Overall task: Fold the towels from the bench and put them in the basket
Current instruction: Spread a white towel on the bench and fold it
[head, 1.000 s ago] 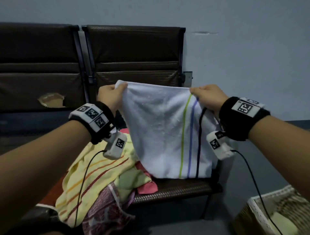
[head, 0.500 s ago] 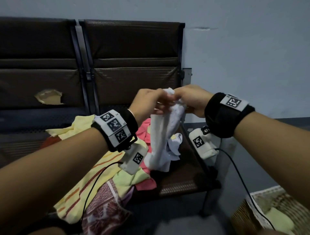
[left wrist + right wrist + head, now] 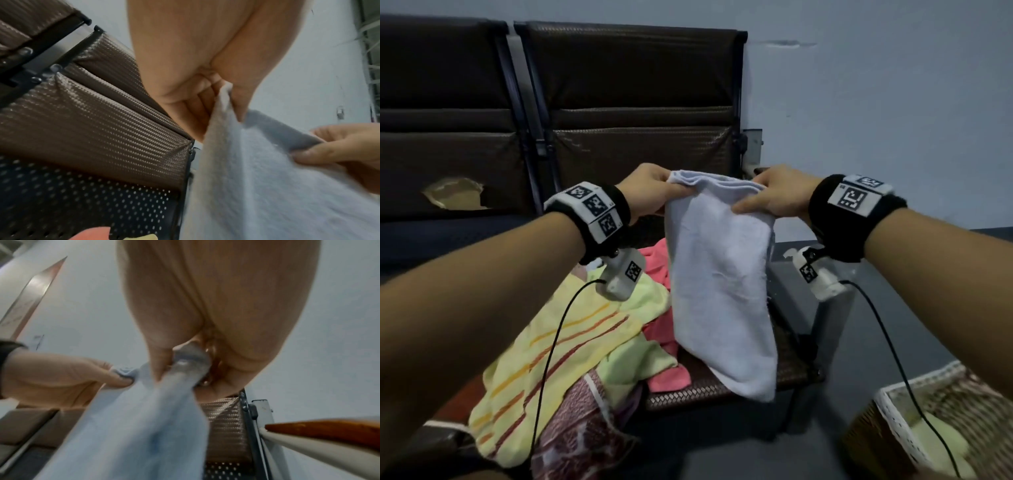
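Spread apart again, left hand (image 3: 650,192) and right hand (image 3: 779,197) pinch the halved white towel's (image 3: 722,291) top corners.

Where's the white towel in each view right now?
Head: white towel centre, hanging from both hands.
Left wrist: lower right, below the left hand.
Right wrist: centre to lower left.
Shared landmark: brown bench back.

seat right end (image 3: 784,363) bare | towel heap (image 3: 571,342) blocks left | basket (image 3: 893,411) open-topped
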Demonstrator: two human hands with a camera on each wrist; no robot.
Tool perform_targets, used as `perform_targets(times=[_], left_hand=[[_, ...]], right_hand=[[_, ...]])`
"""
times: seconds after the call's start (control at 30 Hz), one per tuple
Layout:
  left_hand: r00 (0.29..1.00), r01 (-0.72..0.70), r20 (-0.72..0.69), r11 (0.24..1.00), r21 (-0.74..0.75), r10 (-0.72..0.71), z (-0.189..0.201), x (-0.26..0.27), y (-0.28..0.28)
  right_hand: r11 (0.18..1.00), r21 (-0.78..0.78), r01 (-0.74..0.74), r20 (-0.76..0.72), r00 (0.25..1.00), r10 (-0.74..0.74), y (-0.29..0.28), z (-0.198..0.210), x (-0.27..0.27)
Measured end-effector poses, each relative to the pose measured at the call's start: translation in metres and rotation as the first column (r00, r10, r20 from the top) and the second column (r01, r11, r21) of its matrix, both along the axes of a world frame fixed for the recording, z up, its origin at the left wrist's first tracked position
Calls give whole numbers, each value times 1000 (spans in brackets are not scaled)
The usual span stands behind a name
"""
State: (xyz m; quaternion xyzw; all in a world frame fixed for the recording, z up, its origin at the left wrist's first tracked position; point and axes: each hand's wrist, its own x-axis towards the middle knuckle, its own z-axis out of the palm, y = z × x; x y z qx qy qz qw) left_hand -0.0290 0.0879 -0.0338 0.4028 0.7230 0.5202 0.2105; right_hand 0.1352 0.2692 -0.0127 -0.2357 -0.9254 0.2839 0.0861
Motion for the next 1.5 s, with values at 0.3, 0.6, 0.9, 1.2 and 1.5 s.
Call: perform_targets(times=[0.3, 0.6, 0.9, 1.2, 1.5], left_hand=[[986, -115, -61, 894, 434, 157, 21, -14, 28], [992, 119, 58, 987, -104, -113, -79, 8, -45], [920, 388, 282, 737, -554, -273, -138, 39, -45], [979, -120, 101, 906, -407, 175, -167, -5, 22], [948, -315, -142, 894, -320, 284, -199, -31, 40]], right_hand=[[994, 37, 99, -633, 773, -53, 19, -1, -31], [975, -71, -211, -62, 976, 207, -18, -76, 31], [819, -574, 16, 386, 887, 253, -31, -156, 53], [957, -218, 192, 157, 975, -159, 9, -179, -17], [999, 45, -3, 38, 999, 1, 10, -194, -31]])
